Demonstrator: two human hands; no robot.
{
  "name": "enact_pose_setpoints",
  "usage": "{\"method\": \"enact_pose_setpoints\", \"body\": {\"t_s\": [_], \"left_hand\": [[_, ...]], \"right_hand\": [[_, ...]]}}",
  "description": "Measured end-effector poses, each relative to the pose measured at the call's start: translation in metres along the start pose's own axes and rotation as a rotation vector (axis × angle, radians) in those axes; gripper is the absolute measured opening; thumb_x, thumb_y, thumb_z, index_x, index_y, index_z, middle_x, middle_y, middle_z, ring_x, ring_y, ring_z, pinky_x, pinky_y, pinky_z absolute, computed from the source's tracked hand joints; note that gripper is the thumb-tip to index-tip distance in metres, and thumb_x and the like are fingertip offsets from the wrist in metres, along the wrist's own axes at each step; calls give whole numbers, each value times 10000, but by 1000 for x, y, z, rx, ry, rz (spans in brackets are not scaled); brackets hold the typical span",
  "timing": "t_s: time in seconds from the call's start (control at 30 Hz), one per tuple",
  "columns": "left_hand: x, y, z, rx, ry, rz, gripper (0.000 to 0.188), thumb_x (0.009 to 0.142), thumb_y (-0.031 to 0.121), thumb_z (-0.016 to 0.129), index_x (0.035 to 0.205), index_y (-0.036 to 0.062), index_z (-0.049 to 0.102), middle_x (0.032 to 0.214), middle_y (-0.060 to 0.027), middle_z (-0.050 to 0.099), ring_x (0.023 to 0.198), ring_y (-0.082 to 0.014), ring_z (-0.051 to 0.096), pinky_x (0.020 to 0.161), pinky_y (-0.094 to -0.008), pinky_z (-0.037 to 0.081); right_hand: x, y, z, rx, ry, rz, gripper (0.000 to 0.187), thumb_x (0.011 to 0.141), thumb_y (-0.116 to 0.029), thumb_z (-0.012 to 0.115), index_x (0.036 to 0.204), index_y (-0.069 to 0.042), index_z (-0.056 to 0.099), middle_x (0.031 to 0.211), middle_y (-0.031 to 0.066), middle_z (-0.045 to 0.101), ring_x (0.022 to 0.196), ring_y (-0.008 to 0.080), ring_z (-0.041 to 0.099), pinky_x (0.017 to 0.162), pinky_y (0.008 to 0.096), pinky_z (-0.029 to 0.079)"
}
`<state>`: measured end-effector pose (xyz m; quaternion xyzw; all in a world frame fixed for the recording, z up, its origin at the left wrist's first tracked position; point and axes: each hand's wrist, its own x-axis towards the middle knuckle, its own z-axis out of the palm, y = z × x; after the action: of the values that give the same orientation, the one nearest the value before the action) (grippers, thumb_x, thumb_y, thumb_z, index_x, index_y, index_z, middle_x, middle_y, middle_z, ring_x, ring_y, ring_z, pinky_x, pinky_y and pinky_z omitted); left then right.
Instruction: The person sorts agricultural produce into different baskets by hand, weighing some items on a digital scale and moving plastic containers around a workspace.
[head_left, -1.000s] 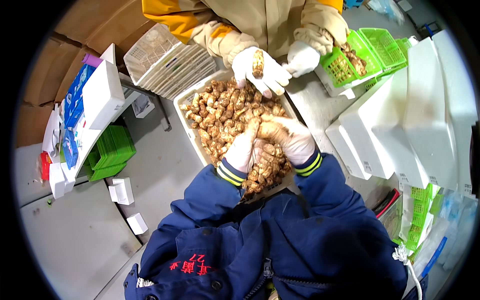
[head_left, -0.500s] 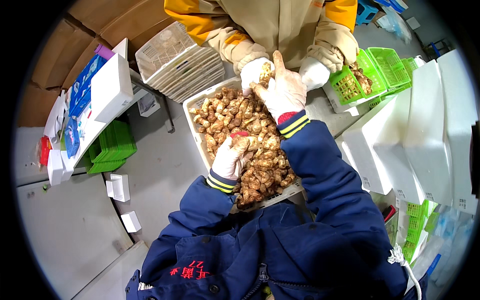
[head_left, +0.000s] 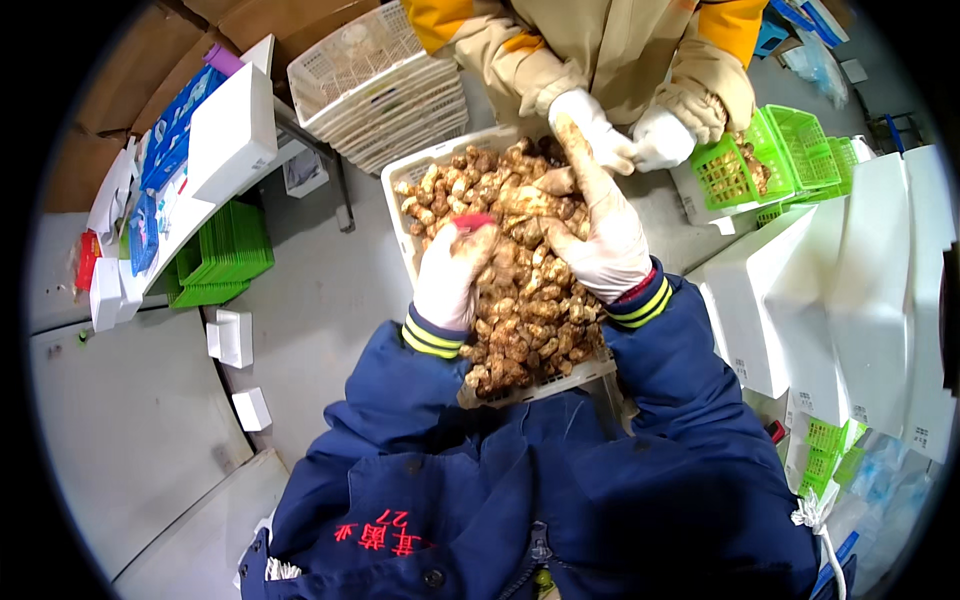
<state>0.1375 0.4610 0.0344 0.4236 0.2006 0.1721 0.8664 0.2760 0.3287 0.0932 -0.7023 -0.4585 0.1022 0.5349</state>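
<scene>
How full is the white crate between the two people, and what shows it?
The white crate looks full: brown mushrooms are heaped across it, nearly edge to edge.

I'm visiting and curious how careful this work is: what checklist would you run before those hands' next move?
1. Left hand over the white crate: ok.
2. Mushrooms within its reach: ok.
3. Right hand gripping a mushroom: cannot tell.
4. Co-worker's nearer white-gloved hand clear of the right hand: not ok, they overlap in this view.
5. Red thing at the left hand identified: cannot tell.
</scene>
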Motion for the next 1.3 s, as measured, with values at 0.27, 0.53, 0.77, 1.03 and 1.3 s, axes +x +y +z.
{"method": "enact_pose_setpoints", "body": {"t_s": [0.27,0.53,0.77,1.03,1.3], "left_hand": [[-3,-2,12,1,31,17,194,871,83,676,1036,-15,647,944,-47,666,834,-96,602,772,-225,472],[-10,-3,22,121,16,18,177,872,112,675,1004,-5,659,894,-11,654,808,-68,578,743,-208,453],[-13,-4,14,168,10,-36,200,865,120,680,1016,-8,655,886,-15,651,794,-67,572,725,-209,452],[-23,1,4,209,-50,34,321,834,15,674,1136,-50,589,1098,-137,654,942,-159,631,859,-275,505],[-35,5,12,266,-114,82,398,821,28,680,1199,-25,569,1112,-102,640,1027,-162,605,914,-291,482]], "right_hand": [[-30,-7,9,45,46,-18,864,674,77,727,1441,23,332,1288,153,566,988,209,637,868,289,502],[-50,8,21,546,125,163,773,719,142,696,1402,88,339,1297,156,536,1050,184,603,917,293,492],[-55,8,24,490,98,93,716,735,201,616,1388,54,362,1330,161,490,1145,224,560,947,321,497],[-59,-2,26,618,59,346,728,770,113,666,1410,28,331,1314,167,508,1168,222,556,944,316,495],[-72,-2,20,952,126,535,626,773,35,722,1327,33,430,1257,111,535,1175,190,506,1012,321,440]]}}
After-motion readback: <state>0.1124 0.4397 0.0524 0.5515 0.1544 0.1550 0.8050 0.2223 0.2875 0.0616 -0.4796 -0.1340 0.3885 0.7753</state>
